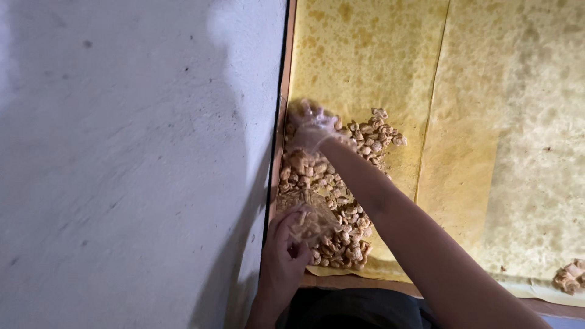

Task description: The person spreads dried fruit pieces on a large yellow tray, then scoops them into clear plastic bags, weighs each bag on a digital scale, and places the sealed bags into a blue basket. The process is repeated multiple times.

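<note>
From the head view, looking straight down: my right hand is stretched far forward in a thin clear glove, fingers curled down into the top of the heap of small tan fried pieces, and my grip there looks cupped and gathering rather than flat, though motion blur keeps me from telling whether the fingers have closed on anything. The glove keeps grease off my skin, and the arm runs long across the heap because the far pieces sit well away from my body. My left hand is down close to me, bare, its grip pinched on the mouth of a small clear plastic bag, which already has some pieces inside; I hold it tilted with the opening toward the heap, right at the near end of the pile, so the bag touches the pieces. The heap lies on yellow oil-stained paper that lines the tabletop, and the blotches suggest the paper is there to soak up fat. The pile hugs the left edge, pressed along the wooden rim, just beside a grey plastered wall. Well apart, at the lower right corner, another small clump of pieces sits on the same paper.
</note>
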